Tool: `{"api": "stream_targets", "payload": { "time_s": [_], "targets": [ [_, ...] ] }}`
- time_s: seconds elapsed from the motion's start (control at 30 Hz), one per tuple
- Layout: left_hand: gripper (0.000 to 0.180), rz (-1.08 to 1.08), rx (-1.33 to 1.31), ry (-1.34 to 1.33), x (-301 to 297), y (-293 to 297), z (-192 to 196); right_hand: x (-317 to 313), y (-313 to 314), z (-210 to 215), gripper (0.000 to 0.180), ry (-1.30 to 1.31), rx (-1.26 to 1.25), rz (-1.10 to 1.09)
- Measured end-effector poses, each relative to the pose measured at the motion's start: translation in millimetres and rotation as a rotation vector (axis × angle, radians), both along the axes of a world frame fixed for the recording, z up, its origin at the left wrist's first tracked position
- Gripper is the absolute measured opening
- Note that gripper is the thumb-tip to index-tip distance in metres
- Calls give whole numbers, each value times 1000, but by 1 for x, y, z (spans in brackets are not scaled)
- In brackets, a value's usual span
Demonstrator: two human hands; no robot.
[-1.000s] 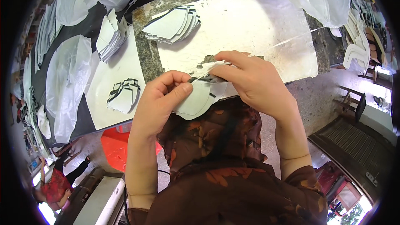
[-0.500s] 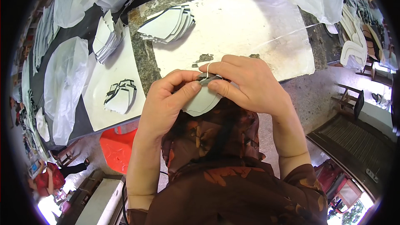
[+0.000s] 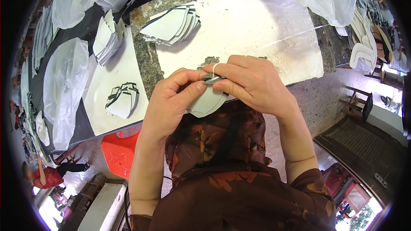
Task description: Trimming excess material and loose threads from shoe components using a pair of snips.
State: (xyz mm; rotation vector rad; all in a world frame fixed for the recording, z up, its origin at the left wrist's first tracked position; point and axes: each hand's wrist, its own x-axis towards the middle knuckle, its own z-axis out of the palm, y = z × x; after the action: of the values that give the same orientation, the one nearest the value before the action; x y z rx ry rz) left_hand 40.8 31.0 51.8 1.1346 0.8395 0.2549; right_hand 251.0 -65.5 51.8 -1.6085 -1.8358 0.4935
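Note:
Just past the table's near edge, both hands pinch the top of a pale grey-white cut piece (image 3: 207,103) that looks layered. My left hand (image 3: 171,100) grips its dark-edged upper end between thumb and bent fingers. From the other side, my right hand (image 3: 254,83) presses the same end with thumb and fingertips. A thin white cord or strip (image 3: 214,69) curves over the right index finger down to the dark edge; where its ends go is hidden. The piece's rounded lower part hangs above my lap.
A fanned stack of pale pieces (image 3: 169,25) lies on the white board (image 3: 257,25). Left of it are a tied bundle (image 3: 107,42) and a smaller dark-edged pile (image 3: 123,102). Plastic bags (image 3: 64,90) lie around. A red stool (image 3: 120,154) stands below the table, a bench (image 3: 364,149) at right.
Both hands keep their pinch, shifting only slightly, and the dark edges between the fingertips sit a little differently. A person in red at the far lower left has changed posture.

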Motion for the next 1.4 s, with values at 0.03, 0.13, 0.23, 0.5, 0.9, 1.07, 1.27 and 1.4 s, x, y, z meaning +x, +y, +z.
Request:
{"api": "stream_targets", "payload": {
  "time_s": [0.03,0.13,0.23,0.5,0.9,1.07,1.27,1.4],
  "targets": [
    [21,0,0,0,0,0,0,0,0,-1,33,15,-9,0],
    [20,10,-17,-13,0,0,0,1,0,-13,32,177,1,-59],
    [20,43,-15,3,1,-1,4,-6,0,-7,32,575,-108,-220],
    [18,17,238,90,6,-6,9,-9,4,16,25,689,-476,-240],
    [15,-14,691,146,15,-11,10,-19,0,-1,17,832,-427,-277],
    [13,-8,720,157,19,-14,7,-23,0,-5,12,820,-349,-273],
    [11,3,692,164,18,-10,3,-28,0,-6,11,829,-331,-330],
    [12,51,546,128,16,-8,1,-26,-1,-4,11,857,-401,-295]
  ]
}}
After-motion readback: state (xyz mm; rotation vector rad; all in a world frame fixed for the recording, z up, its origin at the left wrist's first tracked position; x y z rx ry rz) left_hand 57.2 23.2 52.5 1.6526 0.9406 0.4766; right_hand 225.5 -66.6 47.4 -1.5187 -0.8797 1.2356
